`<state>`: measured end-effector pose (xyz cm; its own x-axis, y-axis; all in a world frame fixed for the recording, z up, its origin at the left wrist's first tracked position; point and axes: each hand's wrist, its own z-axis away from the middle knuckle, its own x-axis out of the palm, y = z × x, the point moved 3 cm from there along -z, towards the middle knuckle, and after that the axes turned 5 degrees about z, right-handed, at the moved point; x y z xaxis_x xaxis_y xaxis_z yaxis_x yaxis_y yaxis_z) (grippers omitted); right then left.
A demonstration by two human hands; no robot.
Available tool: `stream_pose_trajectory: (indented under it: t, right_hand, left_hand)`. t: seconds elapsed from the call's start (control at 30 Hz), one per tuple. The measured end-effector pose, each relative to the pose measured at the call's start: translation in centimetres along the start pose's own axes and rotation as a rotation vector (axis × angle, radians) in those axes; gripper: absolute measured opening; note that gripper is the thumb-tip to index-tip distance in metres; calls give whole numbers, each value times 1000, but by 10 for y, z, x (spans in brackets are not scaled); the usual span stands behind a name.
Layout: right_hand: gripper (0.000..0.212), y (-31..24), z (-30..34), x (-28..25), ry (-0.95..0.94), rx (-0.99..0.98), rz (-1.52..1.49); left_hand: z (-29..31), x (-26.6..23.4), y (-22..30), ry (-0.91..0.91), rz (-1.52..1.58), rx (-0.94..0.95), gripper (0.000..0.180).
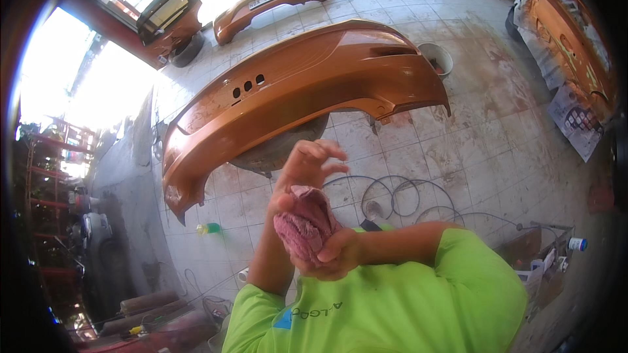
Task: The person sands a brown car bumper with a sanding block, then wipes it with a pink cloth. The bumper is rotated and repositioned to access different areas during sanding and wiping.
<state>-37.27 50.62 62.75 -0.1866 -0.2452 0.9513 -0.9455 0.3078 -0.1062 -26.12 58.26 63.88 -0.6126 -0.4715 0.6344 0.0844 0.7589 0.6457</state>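
In my right hand (337,252) is a bunched pink cloth (304,225), with the fingers wrapped under it and the thumb over its edge. The cloth lies against the wrist side of my left hand (314,159). That hand is raised, its fingers loosely bent and apart, with nothing seen between them. Just beyond my hands stretches an orange car bumper (294,85) with three small holes. A dark round support (281,150) shows beneath it, partly hidden by the bumper.
A second orange bumper (275,6) and an orange car hatch (173,23) stand farther back. At right is an orange panel (566,39) with paper around it. A white bucket (437,59), looped hose (409,196) and green bottle (209,228) are on the tiled floor.
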Motion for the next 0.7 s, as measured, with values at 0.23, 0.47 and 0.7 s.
stream_pose_trajectory:
  t: [0.23, 0.47, 0.7]
  right_hand:
    - [47, 16, -56, 81, -407, 231, -190]
    - [66, 76, -72, 58, -141, 472, -7]
    - [32, 68, -167, -52, 475, 588, 810]
  left_hand:
    - [-5, 114, 17, -520, 444, 197, 70]
    - [104, 111, 139, -220, 21, 372, 27]
    - [210, 1, 186, 523, -527, -163, 44]
